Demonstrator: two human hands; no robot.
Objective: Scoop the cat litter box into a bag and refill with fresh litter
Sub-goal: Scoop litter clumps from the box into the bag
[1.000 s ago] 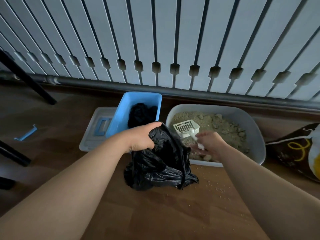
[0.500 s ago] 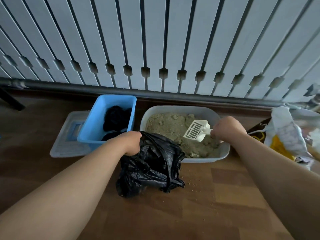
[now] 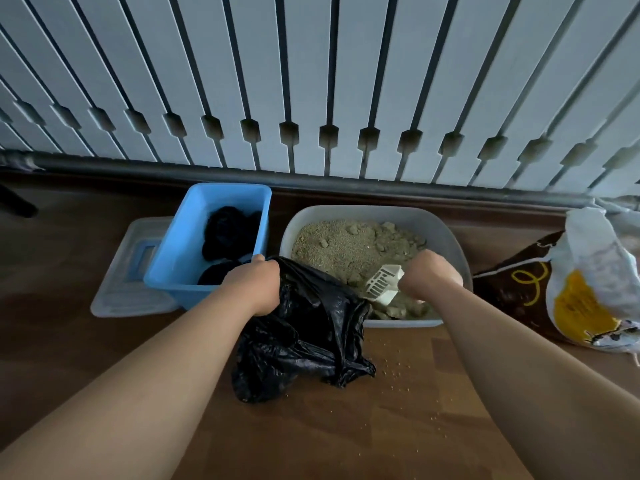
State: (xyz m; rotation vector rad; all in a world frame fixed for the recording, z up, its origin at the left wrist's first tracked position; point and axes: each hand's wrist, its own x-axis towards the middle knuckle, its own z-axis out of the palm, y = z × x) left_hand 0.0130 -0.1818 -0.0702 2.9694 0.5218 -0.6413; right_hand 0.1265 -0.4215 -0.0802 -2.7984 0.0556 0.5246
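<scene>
A grey litter box (image 3: 450, 237) holds clumpy tan litter (image 3: 346, 244) on the wooden floor by the wall. My right hand (image 3: 431, 273) grips the handle of a white slotted scoop (image 3: 382, 284), whose head dips into the litter at the box's near side. My left hand (image 3: 258, 284) grips the rim of a black plastic bag (image 3: 304, 341) that sits on the floor just left of the box's near corner. A litter sack (image 3: 571, 289), brown, white and yellow, lies to the right of the box.
A blue bin (image 3: 183, 251) with black bags inside stands left of the litter box, on a clear lid (image 3: 117, 289). White slatted panelling (image 3: 311, 81) and a dark pipe run along the wall behind. Spilled grains (image 3: 401, 368) dot the floor near the bag.
My right hand has brought the scoop down from above the litter into the near side of the box. The left hand keeps its hold on the bag. The view has shifted slightly.
</scene>
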